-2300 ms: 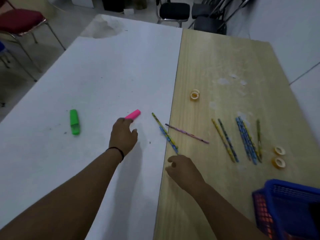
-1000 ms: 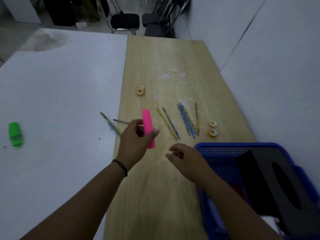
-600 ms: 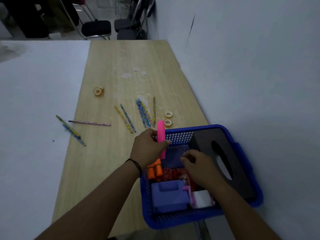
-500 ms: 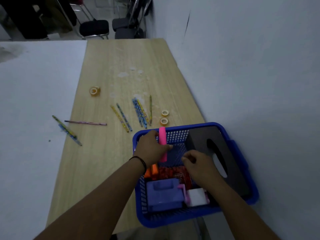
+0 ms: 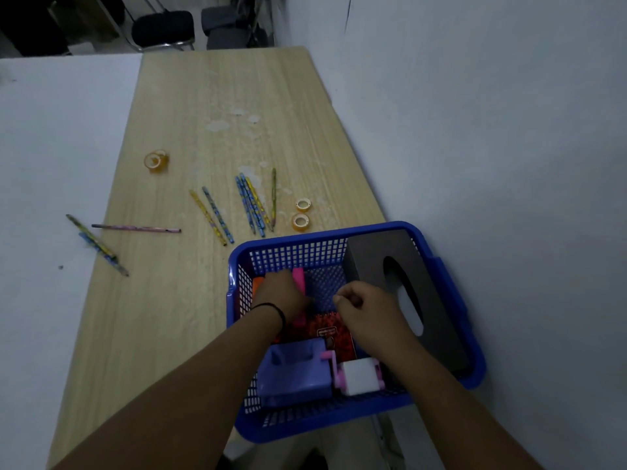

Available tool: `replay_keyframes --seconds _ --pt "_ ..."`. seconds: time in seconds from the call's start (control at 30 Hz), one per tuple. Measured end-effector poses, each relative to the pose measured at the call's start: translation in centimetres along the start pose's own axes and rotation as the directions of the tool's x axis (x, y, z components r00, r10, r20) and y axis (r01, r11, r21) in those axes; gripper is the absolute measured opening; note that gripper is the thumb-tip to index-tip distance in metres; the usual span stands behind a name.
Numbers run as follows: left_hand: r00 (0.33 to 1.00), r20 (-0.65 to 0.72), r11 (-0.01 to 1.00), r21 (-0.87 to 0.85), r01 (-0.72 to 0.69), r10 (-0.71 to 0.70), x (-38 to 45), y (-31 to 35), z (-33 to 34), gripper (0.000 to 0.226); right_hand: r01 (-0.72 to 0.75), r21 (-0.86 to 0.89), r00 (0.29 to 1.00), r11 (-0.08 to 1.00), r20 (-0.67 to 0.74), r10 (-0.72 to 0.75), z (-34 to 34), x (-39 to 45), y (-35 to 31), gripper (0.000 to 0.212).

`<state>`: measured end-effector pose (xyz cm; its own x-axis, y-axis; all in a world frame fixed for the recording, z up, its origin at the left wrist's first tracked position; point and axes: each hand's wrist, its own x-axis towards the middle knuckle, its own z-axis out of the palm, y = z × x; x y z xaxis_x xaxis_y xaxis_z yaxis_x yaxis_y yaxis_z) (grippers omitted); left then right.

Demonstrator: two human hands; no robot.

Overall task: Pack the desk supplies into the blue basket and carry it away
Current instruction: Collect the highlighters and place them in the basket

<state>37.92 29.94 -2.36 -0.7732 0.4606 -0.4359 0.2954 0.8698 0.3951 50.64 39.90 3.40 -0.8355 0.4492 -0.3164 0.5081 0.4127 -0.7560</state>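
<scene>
The blue basket [image 5: 237,266] stands at the near right corner of the wooden table. My left hand [image 5: 283,293] is down inside it, shut on the pink highlighter [image 5: 298,279], whose upper end shows above my fingers. My right hand [image 5: 364,308] hovers inside the basket beside it, fingers loosely curled with nothing in them. In the basket lie a dark tissue box [image 5: 403,293], a red notebook [image 5: 330,335], a purple box [image 5: 295,371], a white and pink item [image 5: 359,379] and an orange piece [image 5: 257,286].
On the wooden table [image 5: 190,106] lie several pencils [image 5: 249,201], two small tape rolls [image 5: 301,213] just beyond the basket and another tape roll [image 5: 156,161] farther left. Three pencils [image 5: 101,244] straddle the white table's edge. A wall runs along the right. Chairs stand at the far end.
My left hand picked the pink highlighter off the white table, carried it right over the basket and lowered it inside. My view turned right with it; the right hand followed.
</scene>
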Motion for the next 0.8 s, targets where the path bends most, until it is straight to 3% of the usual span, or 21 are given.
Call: replay_keyframes --seconds 0.13,0.5,0.8 --pt "1.0 -0.012 1.0 -0.006 0.024 -0.024 0.2 -0.3 0.8 0.051 0.017 -0.014 1.0 1.0 0.005 -0.017 -0.1 0.1 0.0 0.013" --pt "0.974 -0.091 0.921 0.354 -0.162 0.207 -0.1 -1.2 1.7 0.056 0.017 -0.016 1.0 1.0 0.02 -0.017 -0.1 0.1 0.1 0.013" --pt "0.978 -0.166 0.938 0.34 -0.061 0.123 0.3 -1.9 1.8 0.053 0.028 -0.037 0.999 0.999 0.017 -0.028 0.0 0.1 0.0 0.014"
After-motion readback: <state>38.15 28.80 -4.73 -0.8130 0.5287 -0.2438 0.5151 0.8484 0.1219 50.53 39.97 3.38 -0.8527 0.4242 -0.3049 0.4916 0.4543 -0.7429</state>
